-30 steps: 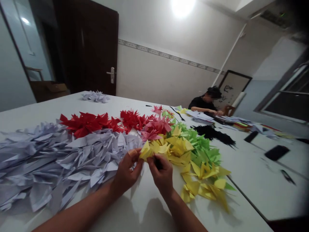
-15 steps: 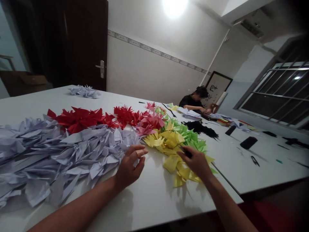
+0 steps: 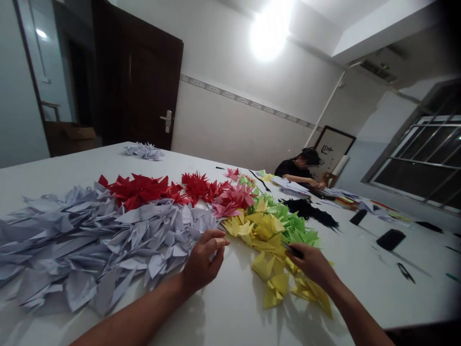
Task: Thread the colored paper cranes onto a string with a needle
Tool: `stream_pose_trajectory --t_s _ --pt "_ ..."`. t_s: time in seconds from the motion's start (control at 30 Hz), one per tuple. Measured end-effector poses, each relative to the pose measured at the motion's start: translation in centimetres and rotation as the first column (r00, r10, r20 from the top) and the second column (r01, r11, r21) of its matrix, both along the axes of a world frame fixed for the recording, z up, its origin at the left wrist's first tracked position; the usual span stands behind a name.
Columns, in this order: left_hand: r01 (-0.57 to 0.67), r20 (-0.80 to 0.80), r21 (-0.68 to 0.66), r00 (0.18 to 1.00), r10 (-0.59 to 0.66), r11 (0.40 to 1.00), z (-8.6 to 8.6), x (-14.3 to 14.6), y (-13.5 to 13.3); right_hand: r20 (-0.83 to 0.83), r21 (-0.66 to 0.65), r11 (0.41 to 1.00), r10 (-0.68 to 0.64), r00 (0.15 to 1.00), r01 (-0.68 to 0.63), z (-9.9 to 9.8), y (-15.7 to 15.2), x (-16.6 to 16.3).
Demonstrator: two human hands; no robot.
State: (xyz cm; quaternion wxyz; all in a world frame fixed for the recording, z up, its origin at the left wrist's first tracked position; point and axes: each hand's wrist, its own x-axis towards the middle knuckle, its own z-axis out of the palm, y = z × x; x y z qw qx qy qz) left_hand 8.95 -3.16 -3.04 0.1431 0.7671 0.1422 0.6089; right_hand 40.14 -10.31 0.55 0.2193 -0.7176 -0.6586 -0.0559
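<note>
My left hand (image 3: 206,262) is above the table, by the right end of a large heap of white folded-paper pieces (image 3: 118,240). Its fingers curl towards the thumb, with a light band round one finger; what they hold, if anything, is hidden. My right hand (image 3: 312,265) is closed on a dark-handled tool (image 3: 296,251) with a thin tip; its exact kind is unclear. That tip points into yellow paper flowers (image 3: 268,230), and more yellow pieces lie under the hand. Green paper flowers (image 3: 298,228) sit just behind.
Red flowers (image 3: 139,190) and pink flowers (image 3: 234,197) lie behind the white heap. Farther right are a black stringy bundle (image 3: 309,211), a black block-like object (image 3: 391,239) and small scissors-like clippers (image 3: 406,273). A person (image 3: 298,168) sits at the far end by stacked papers.
The view has shifted, so everything sits lower, and most things farther right. My right hand with the dark tool has moved slightly right over the yellow flowers. My left hand keeps its curled pose.
</note>
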Motion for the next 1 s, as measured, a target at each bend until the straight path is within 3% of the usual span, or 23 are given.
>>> stream_pose_trajectory --t_s 0.17,0.3,0.43,0.6,0.67,0.73,0.8,0.9,1.0 --pt "0.012 -0.016 -0.022 1.000 -0.013 1.000 -0.3 0.1 0.2 0.120 0.236 0.971 -0.056 0.991 0.026 3.4 -1.0 0.6" --pt "0.054 0.018 -0.171 0.999 -0.051 0.984 -0.6 0.2 0.2 0.044 0.374 0.922 0.087 0.995 -0.098 5.3 -0.7 -4.1" --pt "0.118 0.092 -0.300 0.991 -0.095 0.946 -0.5 0.1 0.2 -0.068 0.279 0.896 0.376 0.924 -0.344 4.9 1.7 -10.9" --pt "0.123 0.126 -0.385 0.989 -0.080 0.915 -0.6 0.0 0.6 -0.164 0.355 0.797 0.567 0.807 -0.489 2.4 5.3 -15.9" --pt "0.180 0.175 -0.491 0.979 -0.106 0.853 -0.7 0.2 0.9 -0.223 0.419 0.781 0.583 0.781 -0.464 1.2 6.4 -16.6" --pt "0.280 0.285 -0.597 0.950 -0.128 0.752 -0.8 0.4 1.4 -0.336 0.484 0.785 0.575 0.746 -0.387 -0.1 7.2 -16.9" --pt "0.365 0.424 -0.660 0.902 -0.075 0.656 -0.7 0.6 2.0 -0.468 0.518 0.804 0.551 0.691 -0.291 -1.3 7.5 -16.8" --pt "0.470 0.597 -0.690 0.800 0.065 0.550 -0.3 0.5 2.7 -0.600 0.514 0.835 0.514 0.613 -0.198 -2.5 7.4 -16.6" --pt "0.617 0.717 -0.659 0.687 0.112 0.431 0.5 0.2 3.0 -0.660 0.448 0.868 0.484 0.575 -0.216 -3.1 6.9 -16.3"
